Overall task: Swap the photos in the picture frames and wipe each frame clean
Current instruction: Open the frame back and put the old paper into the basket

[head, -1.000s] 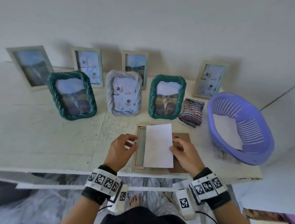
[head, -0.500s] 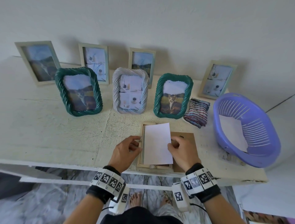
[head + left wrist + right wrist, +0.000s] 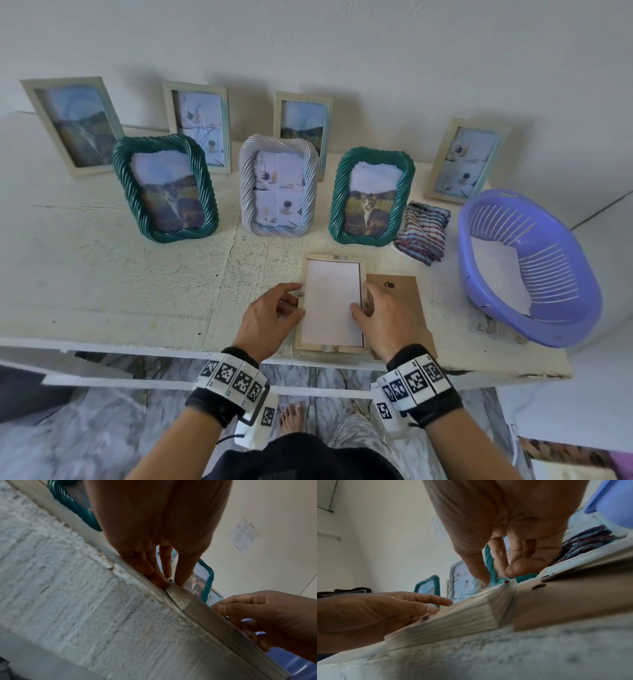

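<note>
7 frames upright, 1 flat frame (image 3: 330, 346); left hand (image 3: 270, 317) & right hand (image 3: 383, 317) fingertips press it, ungripped.

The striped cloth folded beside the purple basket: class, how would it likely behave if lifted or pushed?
The striped cloth lies in soft, sagging folds, so it would probably droop and unfold when lifted. It looks light and thin. Pushed across the rough painted table, it would likely bunch up rather than slide; rolling or tipping seems unlikely.

We rest our left hand (image 3: 270, 317) at nine o'clock, fingers loosely extended; our right hand (image 3: 385, 317) sits at three o'clock, fingertips bent downward, wrists level
</note>
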`<state>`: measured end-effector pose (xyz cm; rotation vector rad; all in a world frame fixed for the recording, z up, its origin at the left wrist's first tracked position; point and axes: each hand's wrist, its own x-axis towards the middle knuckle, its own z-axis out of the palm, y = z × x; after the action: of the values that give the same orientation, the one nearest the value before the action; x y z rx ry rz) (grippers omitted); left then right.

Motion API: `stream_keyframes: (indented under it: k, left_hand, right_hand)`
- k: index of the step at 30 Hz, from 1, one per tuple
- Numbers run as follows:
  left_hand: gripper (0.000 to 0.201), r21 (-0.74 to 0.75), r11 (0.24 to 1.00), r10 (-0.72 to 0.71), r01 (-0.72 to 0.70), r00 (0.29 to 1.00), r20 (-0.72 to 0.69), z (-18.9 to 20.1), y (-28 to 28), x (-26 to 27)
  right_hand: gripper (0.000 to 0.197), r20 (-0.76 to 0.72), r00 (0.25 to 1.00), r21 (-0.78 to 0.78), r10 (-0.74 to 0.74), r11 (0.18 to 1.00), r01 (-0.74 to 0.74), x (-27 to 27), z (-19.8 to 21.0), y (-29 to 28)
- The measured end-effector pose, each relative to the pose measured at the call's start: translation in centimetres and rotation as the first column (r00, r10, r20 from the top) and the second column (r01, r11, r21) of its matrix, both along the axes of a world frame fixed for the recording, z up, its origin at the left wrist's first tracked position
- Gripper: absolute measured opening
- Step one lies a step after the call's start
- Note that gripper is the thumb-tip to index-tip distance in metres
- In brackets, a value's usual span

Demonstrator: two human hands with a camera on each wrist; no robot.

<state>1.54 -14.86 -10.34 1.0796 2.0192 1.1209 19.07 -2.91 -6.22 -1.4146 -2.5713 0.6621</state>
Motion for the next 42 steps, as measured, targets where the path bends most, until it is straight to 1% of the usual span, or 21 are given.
stream_keyframes:
  k: [2, 3, 4, 6, 7, 8, 10, 13, 15, 18, 20, 22, 24, 26, 28, 33, 38, 40, 42]
  left_hand:
    - [0.039, 0.009, 1.000, -0.003, 0.003, 1.000, -0.009, -0.1, -0.1, 0.0]
    - [0.039, 0.015, 1.000, -0.008, 0.009, 1.000, -0.014, -0.1, -0.2, 0.0]
    - [0.038, 0.020, 1.000, -0.015, 0.015, 1.000, -0.017, -0.2, -0.2, -0.1]
    - [0.037, 0.026, 0.999, -0.025, 0.025, 1.000, -0.017, -0.3, -0.3, -0.2]
    - [0.037, 0.028, 0.999, -0.028, 0.028, 0.999, -0.018, -0.3, -0.3, -0.2]
    - [0.037, 0.029, 0.999, -0.032, 0.032, 0.999, -0.020, -0.4, -0.3, -0.3]
    - [0.037, 0.027, 0.999, -0.039, 0.039, 0.999, -0.025, -0.5, -0.3, -0.3]
    - [0.038, 0.031, 0.999, -0.042, 0.043, 0.999, -0.033, -0.6, -0.3, -0.4]
    - [0.038, 0.035, 0.998, -0.045, 0.046, 0.998, -0.032, -0.6, -0.3, -0.4]
    - [0.038, 0.041, 0.998, -0.043, 0.044, 0.999, -0.025, -0.7, -0.3, -0.4]
    - [0.038, 0.046, 0.998, -0.039, 0.040, 0.999, -0.022, -0.8, -0.3, -0.4]
    - [0.037, 0.050, 0.998, -0.037, 0.038, 0.999, -0.025, -0.8, -0.3, -0.3]
    - [0.037, 0.051, 0.998, -0.033, 0.034, 0.999, -0.023, -0.8, -0.3, -0.3]
    - [0.038, 0.046, 0.998, -0.029, 0.031, 0.999, -0.028, -0.9, -0.3, -0.3]
    - [0.038, 0.047, 0.999, -0.026, 0.028, 0.999, -0.031, -1.0, -0.3, -0.3]
    - [0.037, 0.063, 0.997, -0.035, 0.038, 0.998, -0.043, -1.1, -0.2, -0.3]
    - [0.037, 0.078, 0.996, -0.032, 0.036, 0.998, -0.052, -1.3, -0.2, -0.4]
    - [0.037, 0.076, 0.997, -0.028, 0.032, 0.998, -0.047, -1.4, -0.2, -0.4]
    - [0.037, 0.079, 0.996, -0.029, 0.032, 0.999, -0.043, -1.4, -0.2, -0.4]
  right_hand:
    - [0.031, -0.078, 0.997, -0.017, -0.019, 1.000, 0.018, 0.7, 0.0, 0.0]
    - [0.033, -0.079, 0.996, 0.002, -0.034, 0.999, 0.035, 1.2, 0.0, 0.2]
    - [0.035, -0.035, 0.998, 0.052, -0.054, 0.997, 0.056, 1.7, 0.0, 0.5]
    - [0.042, 0.148, 0.983, 0.157, -0.107, 0.984, 0.083, 3.0, 0.0, 1.1]
    - [0.048, 0.239, 0.962, 0.155, -0.132, 0.983, 0.097, 3.7, 0.0, 1.4]
    - [0.052, 0.298, 0.943, 0.123, -0.147, 0.986, 0.115, 4.3, -0.1, 1.5]
    - [0.057, 0.316, 0.936, 0.032, -0.154, 0.988, 0.151, 5.3, -0.3, 1.7]
    - [0.052, 0.233, 0.961, -0.028, -0.151, 0.986, 0.162, 6.0, -0.6, 1.7]
    - [0.049, 0.148, 0.970, -0.070, -0.192, 0.977, 0.204, 6.2, -0.5, 1.8]
    - [0.039, -0.009, 0.948, -0.106, -0.318, 0.943, 0.316, 6.1, 0.0, 2.0]
    - [0.036, -0.092, 0.937, -0.094, -0.337, 0.940, 0.329, 5.5, 0.5, 1.8]
    - [0.035, -0.143, 0.948, -0.065, -0.284, 0.958, 0.278, 4.4, 0.8, 1.2]
    - [0.035, -0.157, 0.966, -0.018, -0.204, 0.979, 0.204, 2.9, 0.8, 0.3]
    - [0.039, -0.115, 0.985, 0.035, -0.130, 0.990, 0.135, 1.4, 0.6, -0.4]
    - [0.043, -0.062, 0.995, 0.048, -0.079, 0.995, 0.082, 0.2, 0.3, -0.9]
    - [0.049, -0.037, 0.998, 0.043, -0.053, 0.998, 0.055, -1.8, -0.6, -1.4]
    - [0.055, 0.091, 0.996, 0.112, -0.015, 0.994, 0.004, -2.3, -1.2, -1.6]
    - [0.053, 0.055, 0.998, 0.095, 0.033, 0.995, -0.038, -1.8, -1.4, -1.4]
    - [0.041, -0.038, 0.997, 0.040, 0.074, 0.997, -0.073, -0.8, -1.6, -0.7]
